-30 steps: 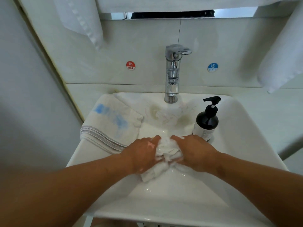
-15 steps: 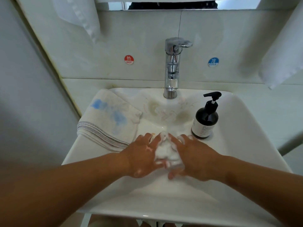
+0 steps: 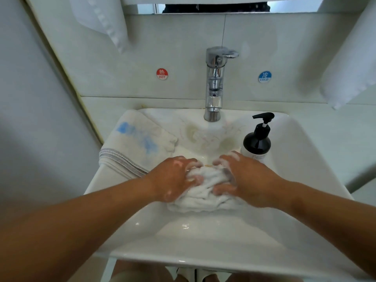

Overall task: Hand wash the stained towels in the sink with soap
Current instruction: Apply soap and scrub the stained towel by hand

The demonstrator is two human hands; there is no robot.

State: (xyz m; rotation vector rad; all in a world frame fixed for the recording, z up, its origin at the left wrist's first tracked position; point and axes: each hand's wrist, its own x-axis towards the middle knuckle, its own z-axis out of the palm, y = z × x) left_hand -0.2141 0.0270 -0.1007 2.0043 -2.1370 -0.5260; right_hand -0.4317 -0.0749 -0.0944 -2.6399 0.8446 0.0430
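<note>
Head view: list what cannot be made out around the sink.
- wet towel: head view; the left hand and right hand cover its middle, so any stain there is hidden.
- soap bottle: head view; its label is partly behind the right hand, and the print is too small to read.
- blue-stained towel: head view; its near corner is behind the left hand.
- hanging towels: head view; cut off by the top and right edges.

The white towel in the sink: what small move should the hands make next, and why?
Probably rub its two bunches together: the left hand and the right hand each grip the towel, crumpled in the sink, and foam dots the fingers.
</note>
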